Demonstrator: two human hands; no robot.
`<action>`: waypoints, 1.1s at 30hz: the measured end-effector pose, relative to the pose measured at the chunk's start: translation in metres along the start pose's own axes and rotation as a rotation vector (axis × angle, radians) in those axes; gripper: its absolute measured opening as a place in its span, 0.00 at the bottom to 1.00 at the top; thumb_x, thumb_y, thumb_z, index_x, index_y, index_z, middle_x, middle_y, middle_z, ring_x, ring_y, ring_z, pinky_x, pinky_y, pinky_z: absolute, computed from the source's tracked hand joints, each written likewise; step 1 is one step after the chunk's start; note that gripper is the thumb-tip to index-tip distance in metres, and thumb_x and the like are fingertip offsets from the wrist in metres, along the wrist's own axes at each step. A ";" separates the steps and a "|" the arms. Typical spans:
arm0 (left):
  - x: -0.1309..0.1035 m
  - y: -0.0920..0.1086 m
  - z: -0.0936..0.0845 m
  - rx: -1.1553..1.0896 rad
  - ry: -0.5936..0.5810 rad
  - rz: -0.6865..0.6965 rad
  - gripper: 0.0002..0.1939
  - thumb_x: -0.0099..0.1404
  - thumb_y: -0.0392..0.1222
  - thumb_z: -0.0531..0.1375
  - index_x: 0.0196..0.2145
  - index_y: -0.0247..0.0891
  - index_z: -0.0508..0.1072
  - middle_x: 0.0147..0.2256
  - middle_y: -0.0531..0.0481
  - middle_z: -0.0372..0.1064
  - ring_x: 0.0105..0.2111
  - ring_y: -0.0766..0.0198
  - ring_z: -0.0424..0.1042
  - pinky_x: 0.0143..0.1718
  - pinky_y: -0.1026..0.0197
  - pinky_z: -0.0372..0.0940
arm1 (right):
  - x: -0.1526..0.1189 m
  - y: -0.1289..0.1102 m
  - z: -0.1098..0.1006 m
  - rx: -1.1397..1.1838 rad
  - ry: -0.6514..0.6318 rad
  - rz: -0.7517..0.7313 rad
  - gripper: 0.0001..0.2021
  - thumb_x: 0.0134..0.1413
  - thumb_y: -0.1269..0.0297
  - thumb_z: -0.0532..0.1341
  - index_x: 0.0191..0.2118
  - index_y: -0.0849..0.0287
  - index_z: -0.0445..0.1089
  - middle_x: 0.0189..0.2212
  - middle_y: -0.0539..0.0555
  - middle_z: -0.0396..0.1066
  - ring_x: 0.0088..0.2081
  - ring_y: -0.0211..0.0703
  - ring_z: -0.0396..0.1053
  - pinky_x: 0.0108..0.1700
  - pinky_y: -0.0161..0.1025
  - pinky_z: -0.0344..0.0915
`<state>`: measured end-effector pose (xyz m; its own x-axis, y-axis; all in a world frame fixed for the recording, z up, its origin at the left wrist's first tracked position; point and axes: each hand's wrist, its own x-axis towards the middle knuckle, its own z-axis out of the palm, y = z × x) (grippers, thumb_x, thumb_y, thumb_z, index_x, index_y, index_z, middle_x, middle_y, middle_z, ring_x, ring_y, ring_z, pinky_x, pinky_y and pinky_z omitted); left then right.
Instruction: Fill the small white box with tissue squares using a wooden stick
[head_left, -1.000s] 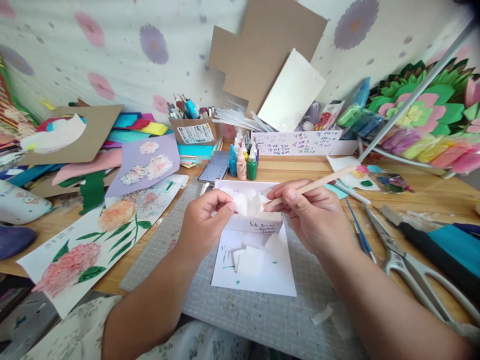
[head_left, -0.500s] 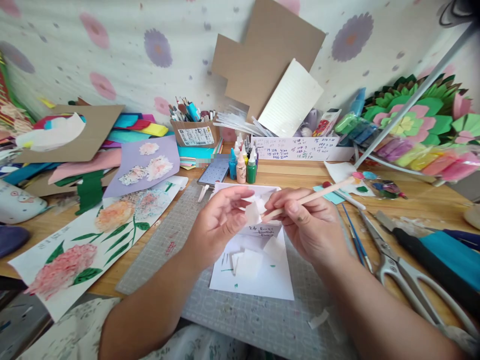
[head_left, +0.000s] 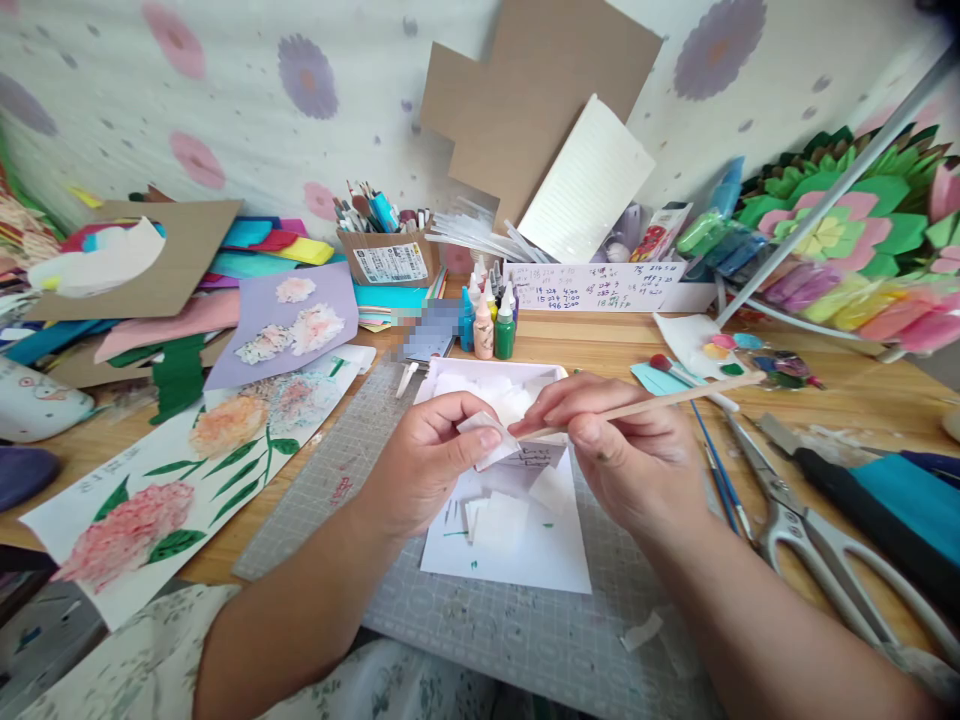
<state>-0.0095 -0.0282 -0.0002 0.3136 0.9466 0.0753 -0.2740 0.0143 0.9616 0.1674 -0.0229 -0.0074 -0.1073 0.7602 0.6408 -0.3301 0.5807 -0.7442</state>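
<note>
Between the thumb and fingers of my left hand [head_left: 431,455] is a small white paper square [head_left: 491,440]. My right hand [head_left: 626,445] grips a thin wooden stick [head_left: 660,398], its near end close to the paper square's right edge; whether they touch I cannot tell. Both hands are above a white sheet [head_left: 517,560] with some handwriting and green marks. Several loose white paper squares [head_left: 501,522] lie on that sheet, and more white pieces [head_left: 510,400] sit behind my fingers, partly hidden.
A grey cutting mat [head_left: 322,510] lies beneath. At right are scissors [head_left: 787,520] and thin brushes [head_left: 724,480]; paint bottles [head_left: 504,330] stand behind the sheet. On the left lies a flower picture [head_left: 150,500]. A box of pens [head_left: 390,262] stands at the back.
My left fingers have closed onto the paper square, which now lies flatter. The stick has tilted lower in my right hand. The view has shifted slightly.
</note>
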 end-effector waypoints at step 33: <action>0.002 -0.003 -0.002 -0.018 0.026 0.046 0.05 0.56 0.39 0.68 0.26 0.35 0.77 0.21 0.56 0.67 0.23 0.71 0.62 0.27 0.66 0.56 | 0.000 -0.001 -0.003 -0.089 -0.067 -0.017 0.08 0.58 0.70 0.63 0.38 0.51 0.80 0.33 0.51 0.79 0.38 0.42 0.75 0.42 0.43 0.71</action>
<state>-0.0102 -0.0261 -0.0031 0.2762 0.9545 0.1124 -0.3036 -0.0243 0.9525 0.1709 -0.0226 -0.0073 -0.1658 0.7307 0.6623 -0.2481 0.6191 -0.7451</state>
